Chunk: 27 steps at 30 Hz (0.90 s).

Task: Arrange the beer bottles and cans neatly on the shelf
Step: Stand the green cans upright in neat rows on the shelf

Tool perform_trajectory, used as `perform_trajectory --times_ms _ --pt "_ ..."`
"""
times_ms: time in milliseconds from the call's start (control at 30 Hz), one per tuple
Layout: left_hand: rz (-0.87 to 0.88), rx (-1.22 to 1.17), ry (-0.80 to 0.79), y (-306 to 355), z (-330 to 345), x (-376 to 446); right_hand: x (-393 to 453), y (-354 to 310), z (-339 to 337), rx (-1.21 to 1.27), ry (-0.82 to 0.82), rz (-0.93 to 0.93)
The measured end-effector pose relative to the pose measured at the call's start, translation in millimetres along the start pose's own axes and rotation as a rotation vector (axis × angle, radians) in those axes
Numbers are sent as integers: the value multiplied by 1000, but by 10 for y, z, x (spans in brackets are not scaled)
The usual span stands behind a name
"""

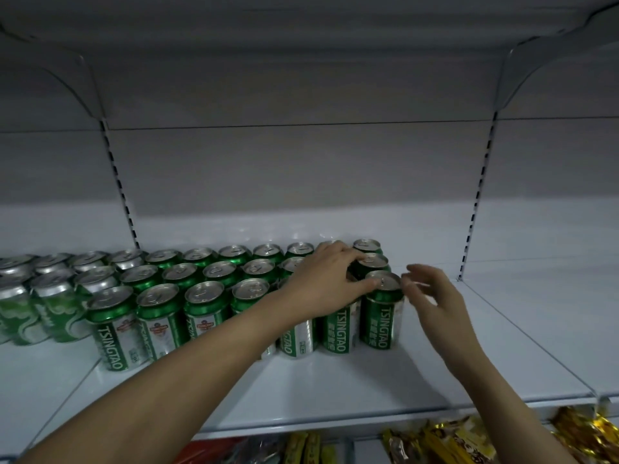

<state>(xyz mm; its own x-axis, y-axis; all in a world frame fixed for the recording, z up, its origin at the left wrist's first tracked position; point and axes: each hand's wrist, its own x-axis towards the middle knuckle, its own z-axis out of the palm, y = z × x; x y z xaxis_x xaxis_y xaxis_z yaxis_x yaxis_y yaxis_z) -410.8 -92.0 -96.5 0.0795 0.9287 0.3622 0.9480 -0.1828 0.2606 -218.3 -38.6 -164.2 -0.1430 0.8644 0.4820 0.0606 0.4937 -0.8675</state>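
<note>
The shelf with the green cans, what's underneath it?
Under the shelf lie snack packets: shiny yellow and gold wrappers, and something red further left. The shelf's front edge and the person's arms cover the rest, so I can't tell what else is there.

"TSINGTAO" reads in white capitals, running vertically, on the green front-row cans: the leftmost front can (115, 329), the second can from the right (340, 329) and the rightmost can (382, 321). Smaller white characters beside the brand on the rightmost can, the red-and-white emblems on the cans and print on the yellow packets (445, 443) below are illegible
</note>
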Motion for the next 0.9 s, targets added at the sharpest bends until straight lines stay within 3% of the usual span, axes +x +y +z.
perform_trajectory --times_ms 100,367,733,900 --pt "-51 30 41 -113 -128 -84 104 -212 103 1 68 -88" --pt "-210 81 165 -564 -631 -490 240 -717 721 -215 -22 -230" --pt "-520 176 285 -1360 -1314 -1450 -13 -1419 2180 -388 -481 -384" --pt "-652 160 358 -1806 -1638 -2077 -303 -1712 2909 -305 -670 -401"
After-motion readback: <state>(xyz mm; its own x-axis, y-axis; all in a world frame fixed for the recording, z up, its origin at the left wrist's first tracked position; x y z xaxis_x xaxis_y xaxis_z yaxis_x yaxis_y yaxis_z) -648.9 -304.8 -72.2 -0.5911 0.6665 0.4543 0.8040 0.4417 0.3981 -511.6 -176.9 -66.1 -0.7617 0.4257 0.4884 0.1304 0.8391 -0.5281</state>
